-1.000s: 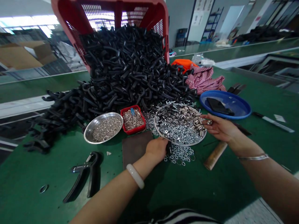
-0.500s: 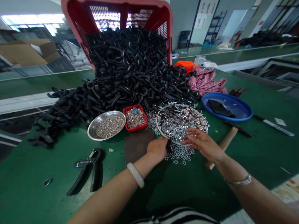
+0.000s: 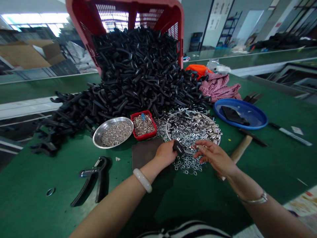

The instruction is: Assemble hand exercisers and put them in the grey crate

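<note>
My left hand (image 3: 165, 153) grips a small black plastic piece (image 3: 178, 148) by its lower end, just at the near rim of a round tray (image 3: 167, 130) heaped with silver nuts and metal sleeves. My right hand (image 3: 214, 156) reaches in from the right, its fingertips pinching a small silver metal piece (image 3: 200, 146) a short way from the black piece. Under and between my hands lies a scatter of loose steel nuts (image 3: 188, 167). A dark rectangular pad (image 3: 145, 158) lies to the left of my left hand.
A huge heap of black plastic parts (image 3: 133, 72) spills from a tipped red crate (image 3: 123, 10). Nearby are a steel bowl (image 3: 111, 119), a small red tray (image 3: 155, 129), black-handled pliers (image 3: 92, 180), a wooden-handled hammer (image 3: 241, 152), and a blue plate (image 3: 262, 114).
My right hand has moved left from the tray's right rim to beside my left hand, carrying a small metal piece. The black piece now shows more clearly above my left hand. The view has shifted slightly.
</note>
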`<state>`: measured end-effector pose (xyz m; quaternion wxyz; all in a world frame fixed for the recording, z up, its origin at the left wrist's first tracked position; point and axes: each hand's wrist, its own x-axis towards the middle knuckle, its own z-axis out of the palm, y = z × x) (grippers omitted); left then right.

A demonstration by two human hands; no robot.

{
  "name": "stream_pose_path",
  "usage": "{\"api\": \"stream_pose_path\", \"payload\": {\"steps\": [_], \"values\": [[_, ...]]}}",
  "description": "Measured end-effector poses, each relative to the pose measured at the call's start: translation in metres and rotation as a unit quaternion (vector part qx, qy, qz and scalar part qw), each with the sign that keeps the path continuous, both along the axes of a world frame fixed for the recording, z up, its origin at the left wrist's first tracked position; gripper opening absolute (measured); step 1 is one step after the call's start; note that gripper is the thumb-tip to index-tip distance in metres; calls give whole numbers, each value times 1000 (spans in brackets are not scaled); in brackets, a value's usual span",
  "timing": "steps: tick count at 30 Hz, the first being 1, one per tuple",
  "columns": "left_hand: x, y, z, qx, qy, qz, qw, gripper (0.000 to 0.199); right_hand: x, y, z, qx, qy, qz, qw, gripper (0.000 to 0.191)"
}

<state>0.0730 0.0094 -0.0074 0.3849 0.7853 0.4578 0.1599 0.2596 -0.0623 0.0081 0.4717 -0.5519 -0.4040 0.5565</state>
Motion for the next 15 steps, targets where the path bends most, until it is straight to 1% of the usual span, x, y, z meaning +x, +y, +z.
{"api": "stream_pose_path", "payload": {"steps": [1,2,3,5,9,11,13,15], "values": [[-2,1,3,-71,-74,22,994,17,-4,1,1,11,-11,9,1000,32],[-5,1,6,-140,-147,38,978,15,-9,2,2,21,-23,16,999,31],[-8,1,8,-196,-211,53,956,17,-14,4,2,30,-34,20,999,31],[-13,-2,11,-262,-299,88,913,26,-24,10,4,40,-47,19,998,30],[-25,-9,7,-318,-372,155,858,38,-44,21,6,41,-32,39,998,32],[-31,-11,4,-347,-392,165,836,42,-53,26,8,54,-32,53,997,32],[-37,-11,2,-368,-405,166,820,43,-60,29,9,75,-50,60,994,30],[-42,-10,1,-374,-408,167,816,42,-65,32,10,94,-76,66,990,28]]}}
